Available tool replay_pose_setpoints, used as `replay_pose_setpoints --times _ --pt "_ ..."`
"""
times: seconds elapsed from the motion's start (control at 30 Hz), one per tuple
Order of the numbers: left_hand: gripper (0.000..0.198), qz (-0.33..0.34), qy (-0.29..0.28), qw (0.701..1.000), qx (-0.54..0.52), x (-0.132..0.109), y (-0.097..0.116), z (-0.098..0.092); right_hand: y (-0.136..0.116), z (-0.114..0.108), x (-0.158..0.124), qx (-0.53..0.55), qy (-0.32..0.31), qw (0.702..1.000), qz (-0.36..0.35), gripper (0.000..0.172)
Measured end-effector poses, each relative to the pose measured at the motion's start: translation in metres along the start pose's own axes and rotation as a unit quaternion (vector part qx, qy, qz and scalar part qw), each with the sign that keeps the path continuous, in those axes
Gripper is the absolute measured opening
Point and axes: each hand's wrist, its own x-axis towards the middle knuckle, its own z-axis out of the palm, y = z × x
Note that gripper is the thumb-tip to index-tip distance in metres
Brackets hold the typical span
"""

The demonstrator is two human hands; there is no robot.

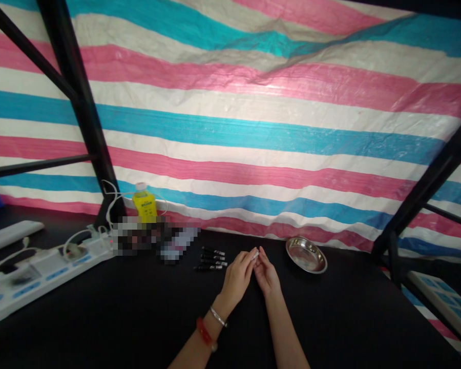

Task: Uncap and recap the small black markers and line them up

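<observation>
My left hand [238,277] and my right hand [267,274] meet at the fingertips above the black table. Between their fingers is a small whitish object [255,254], too small to make out; the fingers of both hands close on it. Several black pens [212,259] with white markings lie side by side just left of my left hand. To the right of my right hand sits a shiny round metal dish [306,254].
A yellow bottle [145,204] stands at the back left beside blurred items. A white power strip [48,279] with plugs and cables runs along the left. Black metal frame legs rise on both sides, before a striped sheet [253,133].
</observation>
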Motion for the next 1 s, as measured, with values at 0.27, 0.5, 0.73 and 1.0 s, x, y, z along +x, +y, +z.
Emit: replay_pose_setpoints --times 0.27,0.5,0.73,1.0 --pt "0.031 0.015 0.008 0.999 0.043 -0.004 0.002 -0.007 0.000 0.000 0.001 -0.027 0.027 0.999 -0.003 0.019" --pt "0.029 0.021 0.005 0.999 0.045 -0.007 0.003 -0.002 0.002 -0.002 0.003 -0.066 0.055 0.995 -0.041 0.019" --pt "0.030 0.010 0.002 0.999 0.051 -0.007 0.005 0.000 0.003 -0.005 0.006 -0.085 0.065 0.992 -0.066 0.019" --pt "0.031 -0.008 -0.005 0.999 0.040 -0.010 0.003 0.005 0.005 0.002 0.000 -0.114 0.045 0.990 -0.068 0.022"
